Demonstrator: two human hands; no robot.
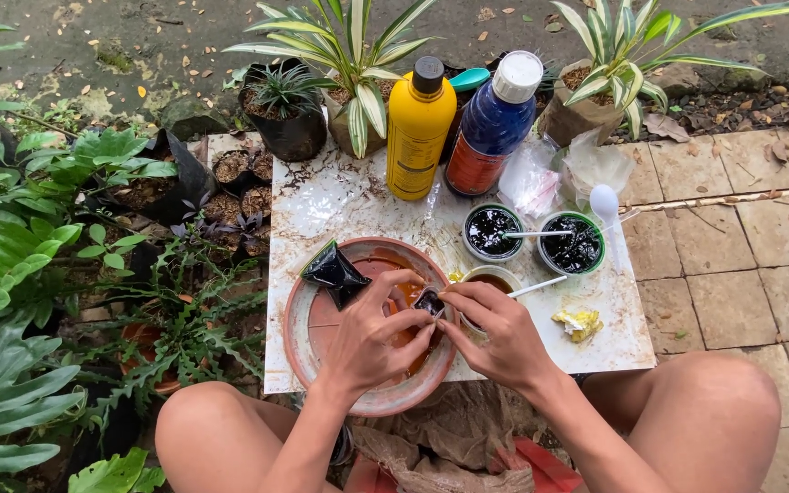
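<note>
white board (340, 196): worktop crowded at its far edge by yellow bottle (419, 128) and blue bottle (497, 123) | terracotta dish (308, 319): at the near edge, black pouch (334, 272) on its far rim | left hand (367, 333) and right hand (495, 333): fingertips pinched together on small dark packet (429, 300) above the dish, equally near; its long axis cannot be told | open room: only bare board to the near right.

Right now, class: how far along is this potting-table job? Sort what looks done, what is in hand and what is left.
Done: one filled black pouch lies on the clay dish's rim. In hand: left hand and right hand together pinch a small black pouch over the dish. Left: two cups of dark gel remain full.
</note>
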